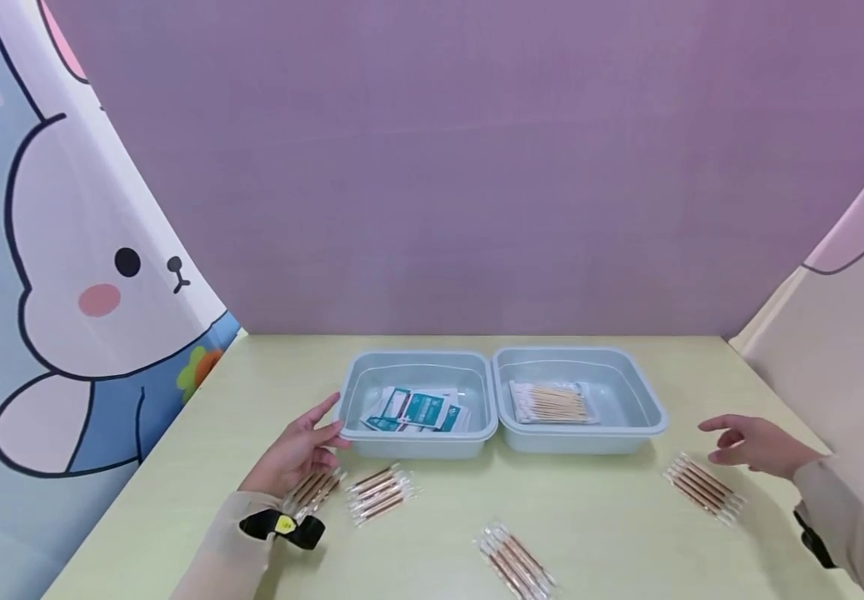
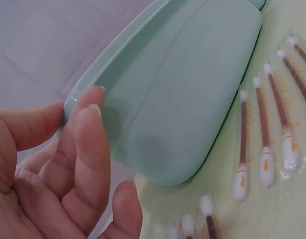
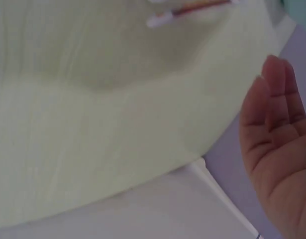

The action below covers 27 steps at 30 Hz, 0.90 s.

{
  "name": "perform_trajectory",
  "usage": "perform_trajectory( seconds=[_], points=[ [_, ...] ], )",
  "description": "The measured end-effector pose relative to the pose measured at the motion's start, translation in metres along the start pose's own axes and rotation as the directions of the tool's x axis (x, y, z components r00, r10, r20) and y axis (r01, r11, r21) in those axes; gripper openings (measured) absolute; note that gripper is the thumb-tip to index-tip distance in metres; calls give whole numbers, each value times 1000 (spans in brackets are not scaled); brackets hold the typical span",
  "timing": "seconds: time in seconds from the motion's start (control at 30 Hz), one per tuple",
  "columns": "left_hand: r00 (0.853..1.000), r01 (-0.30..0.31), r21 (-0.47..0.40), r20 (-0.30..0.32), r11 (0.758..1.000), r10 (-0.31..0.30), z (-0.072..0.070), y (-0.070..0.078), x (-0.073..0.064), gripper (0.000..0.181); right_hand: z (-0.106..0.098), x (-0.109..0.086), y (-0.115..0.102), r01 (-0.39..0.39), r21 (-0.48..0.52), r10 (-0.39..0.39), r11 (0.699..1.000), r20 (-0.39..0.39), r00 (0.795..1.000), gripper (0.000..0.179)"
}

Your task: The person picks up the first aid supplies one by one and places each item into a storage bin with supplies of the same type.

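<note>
At the table's left, my left hand (image 1: pixel 298 450) holds the near-left corner of a pale blue plastic tub (image 1: pixel 420 447), thumb and fingers at its rim. Inside this tub lie several teal-and-white packets (image 1: pixel 426 410). Below the same hand are a pack of brown-stemmed swabs (image 1: pixel 313 490) and, beside it, another swab pack (image 1: pixel 381 493). My right hand (image 1: pixel 757 443) is above the table on the right, holding nothing, its fingers loosely bent. The nearest thing to it is a third swab pack (image 1: pixel 704 489), just to its lower left.
A second pale blue tub (image 1: pixel 581 442) stands against the first one's right side and holds a bag of wooden-stemmed cotton swabs (image 1: pixel 551 403). Another brown swab pack (image 1: pixel 514 562) lies near the front middle. A purple partition (image 1: pixel 506 183) rises behind the table (image 1: pixel 432 525), with printed cloths at both sides.
</note>
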<state>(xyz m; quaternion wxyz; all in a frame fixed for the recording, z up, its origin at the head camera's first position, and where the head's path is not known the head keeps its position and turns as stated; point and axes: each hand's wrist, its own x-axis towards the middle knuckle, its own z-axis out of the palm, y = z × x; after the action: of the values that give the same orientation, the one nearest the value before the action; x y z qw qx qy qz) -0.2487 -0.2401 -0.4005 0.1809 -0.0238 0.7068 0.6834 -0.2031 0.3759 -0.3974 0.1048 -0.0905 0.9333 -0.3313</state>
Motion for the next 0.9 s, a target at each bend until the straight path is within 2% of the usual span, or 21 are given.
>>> perform_trajectory(
  seconds=[0.17,0.33,0.4,0.47,0.53,0.6,0.67,0.73,0.8,0.83,0.9],
  points=[
    [1000,-5,-13,1,1000,5,1,0,-3,60,18,5,4,28,-138,-36,990,-58,998,43],
    [1000,-4,-6,-16,1000,4,3,2,-5,59,29,3,9,-18,-137,9,990,-65,998,39],
    [999,-11,19,-36,1000,11,4,3,-7,58,33,1,9,-29,-108,20,994,-82,996,40],
    [998,-23,56,-59,998,26,6,4,-8,57,36,1,8,-34,-16,33,999,-90,995,44],
    [995,-30,98,-87,995,39,7,5,-10,55,40,1,6,-33,140,47,990,-98,994,44],
    [993,-27,143,-113,989,44,9,5,-12,55,42,1,4,-18,331,52,943,-94,994,34],
    [987,-18,196,-150,980,48,9,6,-13,54,44,1,2,9,489,38,872,-86,996,32],
    [981,-8,268,-185,963,59,8,5,-16,52,45,2,-1,30,560,25,828,-90,996,38],
    [973,-10,373,-209,928,94,4,4,-21,50,47,4,-5,54,595,2,802,-93,996,40],
    [969,-9,430,-221,903,115,2,3,-23,49,48,5,-6,57,608,-1,792,-92,996,39],
    [960,5,569,-231,823,155,-4,2,-28,46,49,8,-9,73,656,-23,751,-86,996,40]
  ],
)
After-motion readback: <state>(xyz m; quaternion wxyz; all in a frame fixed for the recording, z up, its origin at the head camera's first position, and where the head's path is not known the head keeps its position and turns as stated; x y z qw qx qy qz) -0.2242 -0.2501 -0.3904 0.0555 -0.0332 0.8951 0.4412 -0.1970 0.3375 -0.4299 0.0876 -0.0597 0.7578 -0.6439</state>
